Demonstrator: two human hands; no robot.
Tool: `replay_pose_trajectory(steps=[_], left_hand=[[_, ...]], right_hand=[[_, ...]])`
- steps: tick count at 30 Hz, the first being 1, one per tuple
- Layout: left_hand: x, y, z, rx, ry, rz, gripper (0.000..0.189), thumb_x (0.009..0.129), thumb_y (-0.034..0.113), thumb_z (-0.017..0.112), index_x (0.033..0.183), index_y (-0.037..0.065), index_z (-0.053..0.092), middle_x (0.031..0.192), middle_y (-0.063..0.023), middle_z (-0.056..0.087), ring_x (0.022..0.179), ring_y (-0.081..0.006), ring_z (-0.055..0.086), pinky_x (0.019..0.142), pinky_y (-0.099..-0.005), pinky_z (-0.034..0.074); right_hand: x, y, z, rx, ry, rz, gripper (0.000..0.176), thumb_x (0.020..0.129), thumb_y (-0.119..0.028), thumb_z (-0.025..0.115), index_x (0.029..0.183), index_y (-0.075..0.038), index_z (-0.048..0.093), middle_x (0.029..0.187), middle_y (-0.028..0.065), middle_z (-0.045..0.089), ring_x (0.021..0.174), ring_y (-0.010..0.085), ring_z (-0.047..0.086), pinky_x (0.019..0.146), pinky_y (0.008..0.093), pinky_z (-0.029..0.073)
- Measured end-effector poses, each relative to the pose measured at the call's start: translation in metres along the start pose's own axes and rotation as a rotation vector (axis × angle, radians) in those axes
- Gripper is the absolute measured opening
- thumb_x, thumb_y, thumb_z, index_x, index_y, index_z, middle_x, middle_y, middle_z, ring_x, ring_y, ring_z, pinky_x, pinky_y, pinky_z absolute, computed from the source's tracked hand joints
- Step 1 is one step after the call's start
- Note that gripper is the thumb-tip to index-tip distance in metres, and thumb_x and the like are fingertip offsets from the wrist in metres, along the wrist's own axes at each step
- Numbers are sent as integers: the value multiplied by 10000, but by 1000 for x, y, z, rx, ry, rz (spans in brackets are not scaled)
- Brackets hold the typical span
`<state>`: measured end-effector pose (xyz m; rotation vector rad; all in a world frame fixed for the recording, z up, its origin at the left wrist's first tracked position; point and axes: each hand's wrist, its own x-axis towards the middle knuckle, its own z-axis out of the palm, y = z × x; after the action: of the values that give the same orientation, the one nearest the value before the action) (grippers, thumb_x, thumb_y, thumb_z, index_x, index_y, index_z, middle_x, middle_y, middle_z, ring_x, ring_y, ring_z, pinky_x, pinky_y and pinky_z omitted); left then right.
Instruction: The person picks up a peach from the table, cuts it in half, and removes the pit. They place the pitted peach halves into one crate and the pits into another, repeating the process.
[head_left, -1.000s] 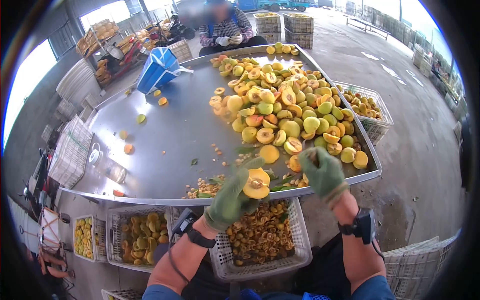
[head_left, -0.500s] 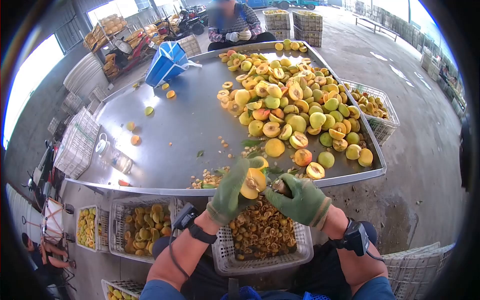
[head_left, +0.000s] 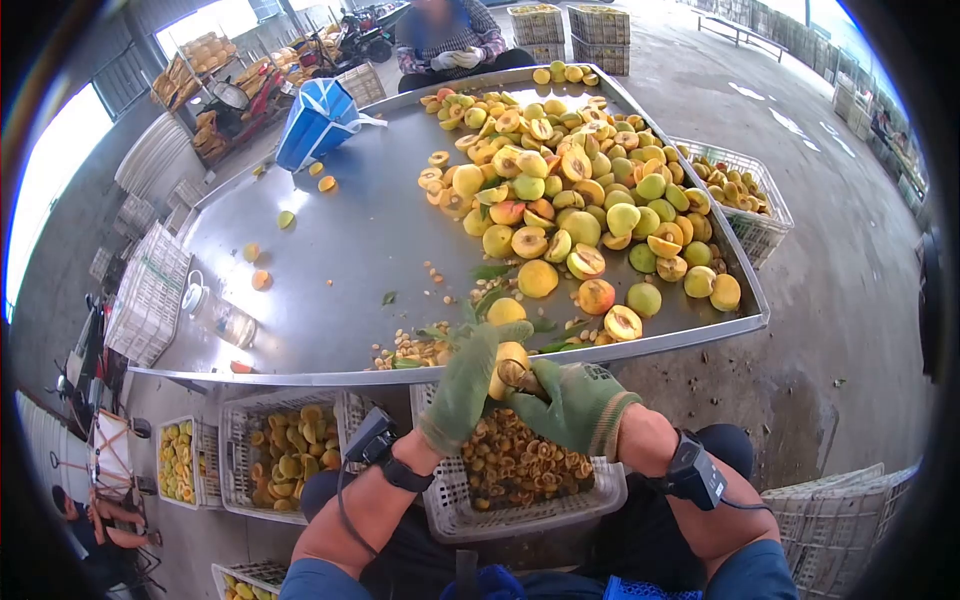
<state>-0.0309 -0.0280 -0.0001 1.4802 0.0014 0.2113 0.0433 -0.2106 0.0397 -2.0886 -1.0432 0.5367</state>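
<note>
Fruit (head_left: 512, 355) sits between the hands at the table edge (head_left: 330, 378), left hand (head_left: 464, 386) curled snugly round its left side! Right hand (head_left: 578, 408), fingers closed on a small tool (head_left: 519, 377), meets it from the right.

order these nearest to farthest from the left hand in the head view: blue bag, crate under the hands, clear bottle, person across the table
From the left hand:
1. crate, just below
2. clear bottle, left on the table
3. blue bag, far left
4. person, beyond the far edge
</note>
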Motion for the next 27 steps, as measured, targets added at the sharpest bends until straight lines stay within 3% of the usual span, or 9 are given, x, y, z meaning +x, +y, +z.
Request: replay_pose_trajectory(steps=[5,10,13,16,19,23,27], left_hand=[[-3,8,1,-1,-24,-125,435,1066,329,503,1336,-6,568,1269,-138,670,1154,-231,642,1029,-363,499],[0,-3,-3,153,-73,-3,473,1106,388,428,1282,-9,612,1196,-112,698,1074,-194,666,973,-340,528],[-3,-3,-2,88,-60,-174,387,1115,262,429,1231,-27,659,1190,-123,679,1075,-189,640,971,-334,507],[-3,-1,2,65,-40,-219,389,1113,226,404,1188,-43,675,1156,-132,683,1063,-200,638,977,-345,495],[-4,0,1,132,-44,-206,370,1102,194,401,1182,-45,672,1140,-122,687,1065,-200,637,983,-346,491],[-4,5,3,198,6,-132,357,1098,255,452,1175,-7,681,1089,-76,698,1008,-145,648,931,-309,527],[-7,8,1,363,-16,-25,336,1095,221,443,1191,2,680,1106,-69,691,1003,-137,631,932,-305,514]], right_hand=[[0,8,5,-38,-6,23,396,967,-419,617,1055,-36,669,923,240,720,891,438,698,787,515,536],[-2,4,4,-80,-44,63,400,965,-411,624,1047,-21,666,912,245,719,890,439,698,789,516,540],[-2,8,10,-75,-33,44,392,961,-397,636,1045,-16,665,908,247,718,880,438,700,780,513,544],[-2,8,13,-87,-53,56,382,957,-384,646,1036,-11,666,906,246,718,869,435,701,769,508,549],[0,19,21,-38,-69,3,321,956,-337,641,1054,-32,664,913,234,718,878,440,692,759,511,544],[3,18,21,59,-90,-58,257,963,-279,619,1094,-66,678,947,217,724,904,435,689,767,490,546],[8,24,28,155,-160,-52,247,972,-251,600,1123,-81,695,960,178,736,909,375,699,791,438,543]])
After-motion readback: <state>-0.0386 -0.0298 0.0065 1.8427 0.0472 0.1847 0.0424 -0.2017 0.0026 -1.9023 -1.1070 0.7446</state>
